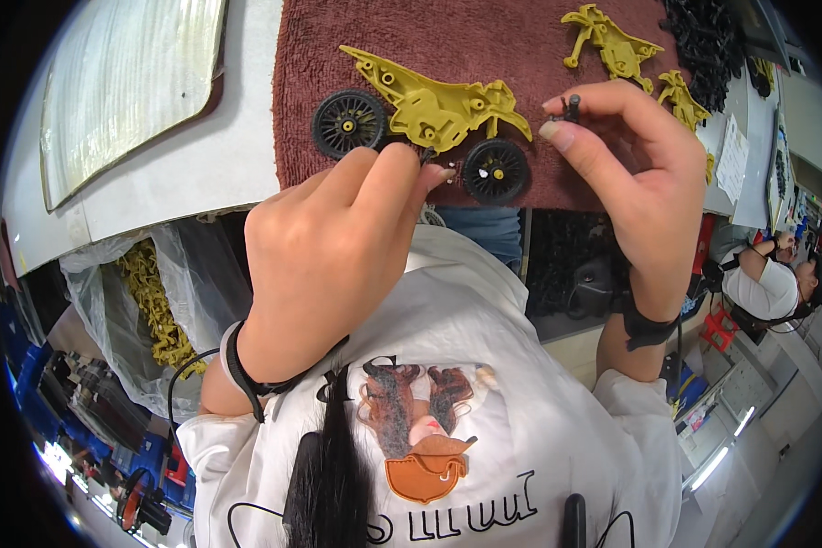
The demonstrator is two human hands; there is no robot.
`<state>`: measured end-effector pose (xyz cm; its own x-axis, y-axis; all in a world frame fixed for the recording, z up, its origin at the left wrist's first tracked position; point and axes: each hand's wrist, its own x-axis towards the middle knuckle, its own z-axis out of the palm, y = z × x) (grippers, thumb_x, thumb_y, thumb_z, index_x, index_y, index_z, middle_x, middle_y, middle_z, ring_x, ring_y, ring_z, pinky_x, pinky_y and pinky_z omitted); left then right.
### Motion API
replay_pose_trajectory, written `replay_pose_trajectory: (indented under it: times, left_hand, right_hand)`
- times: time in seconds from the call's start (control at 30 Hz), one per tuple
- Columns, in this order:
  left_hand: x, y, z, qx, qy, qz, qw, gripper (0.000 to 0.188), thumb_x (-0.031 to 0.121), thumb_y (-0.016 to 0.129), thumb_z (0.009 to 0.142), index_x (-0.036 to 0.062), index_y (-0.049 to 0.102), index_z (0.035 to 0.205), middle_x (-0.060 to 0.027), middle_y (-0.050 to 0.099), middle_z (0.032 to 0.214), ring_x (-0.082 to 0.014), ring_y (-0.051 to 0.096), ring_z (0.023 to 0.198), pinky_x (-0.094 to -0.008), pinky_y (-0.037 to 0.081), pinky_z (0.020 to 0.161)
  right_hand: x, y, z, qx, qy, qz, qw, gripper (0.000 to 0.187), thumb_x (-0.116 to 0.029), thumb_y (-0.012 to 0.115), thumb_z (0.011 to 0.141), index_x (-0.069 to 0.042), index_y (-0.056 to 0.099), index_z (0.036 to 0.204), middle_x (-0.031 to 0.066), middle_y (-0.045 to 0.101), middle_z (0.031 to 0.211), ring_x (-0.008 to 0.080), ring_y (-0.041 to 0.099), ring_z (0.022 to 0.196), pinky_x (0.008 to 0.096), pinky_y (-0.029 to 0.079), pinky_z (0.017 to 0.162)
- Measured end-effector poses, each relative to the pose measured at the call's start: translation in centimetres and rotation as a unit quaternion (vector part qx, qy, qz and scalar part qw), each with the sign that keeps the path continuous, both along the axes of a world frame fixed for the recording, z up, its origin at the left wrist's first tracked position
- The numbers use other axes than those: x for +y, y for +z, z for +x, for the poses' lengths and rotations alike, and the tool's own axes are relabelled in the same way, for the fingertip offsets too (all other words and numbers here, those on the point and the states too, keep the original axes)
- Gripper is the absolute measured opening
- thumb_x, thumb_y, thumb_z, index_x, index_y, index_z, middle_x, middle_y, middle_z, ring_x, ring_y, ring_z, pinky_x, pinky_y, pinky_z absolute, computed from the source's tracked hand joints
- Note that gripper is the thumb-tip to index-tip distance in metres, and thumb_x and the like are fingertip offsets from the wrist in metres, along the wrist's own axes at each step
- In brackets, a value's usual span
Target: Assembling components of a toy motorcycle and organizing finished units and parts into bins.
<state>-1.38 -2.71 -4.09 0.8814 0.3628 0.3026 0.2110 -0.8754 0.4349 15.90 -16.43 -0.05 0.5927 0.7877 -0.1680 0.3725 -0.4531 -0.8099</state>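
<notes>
A yellow toy motorcycle body half (438, 105) lies on the brown-red towel, its inner side with pegs facing up. Two black spoked toy wheels with yellow hubs sit at its ends: one wheel (348, 123) at the left, the other wheel (495, 172) at the lower right. My left hand (324, 251) is closed in a pinch at the body's lower edge; a dark bit shows by the fingertips, too hidden to name. Right of the body, my right hand (644, 169) is raised, thumb and forefinger pinching a small black plastic part (572, 108).
More yellow body halves (616, 46) lie on the towel (543, 41) at the upper right, beside a heap of black parts (703, 55). A clear plastic bag of yellow parts (160, 315) hangs below the table's left side. Another person (767, 283) sits far right.
</notes>
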Motion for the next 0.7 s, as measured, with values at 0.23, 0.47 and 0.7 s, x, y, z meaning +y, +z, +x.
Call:
replay_pose_trajectory:
  times: [0.23,0.47,0.7]
  left_hand:
    - [-0.6,-0.4,0.4,-0.016,0.01,0.005,1.0,0.022,0.02,0.071,0.079,0.0108,0.052,0.074,-0.0006,0.047,0.058,-0.0155,0.048,0.04,-0.0284,0.036,0.038]
    - [-1.3,-0.1,0.7,-0.007,0.019,-0.005,1.0,0.02,0.017,0.068,0.082,0.0107,0.051,0.073,-0.0012,0.048,0.058,-0.0172,0.05,0.04,-0.0298,0.037,0.038]
    - [-0.9,0.9,0.9,0.067,0.002,-0.041,0.997,0.018,0.014,0.064,0.085,0.0078,0.051,0.074,-0.006,0.053,0.058,-0.0255,0.054,0.045,-0.035,0.039,0.04]
  right_hand:
    - [0.7,0.2,0.9,-0.002,0.012,0.036,0.999,0.021,0.006,0.068,0.08,0.005,0.063,0.101,0.0068,0.066,0.095,0.0109,0.063,0.088,0.0229,0.049,0.079]
    - [5.2,3.3,1.8,0.012,0.067,-0.074,0.995,0.016,-0.004,0.071,0.077,0.005,0.067,0.09,0.0111,0.068,0.08,0.0159,0.065,0.073,0.0273,0.051,0.067]
    - [8.4,3.0,4.8,0.06,0.258,-0.145,0.953,0.017,-0.005,0.078,0.072,0.006,0.068,0.08,0.0098,0.068,0.071,0.0122,0.062,0.064,0.0266,0.048,0.061]
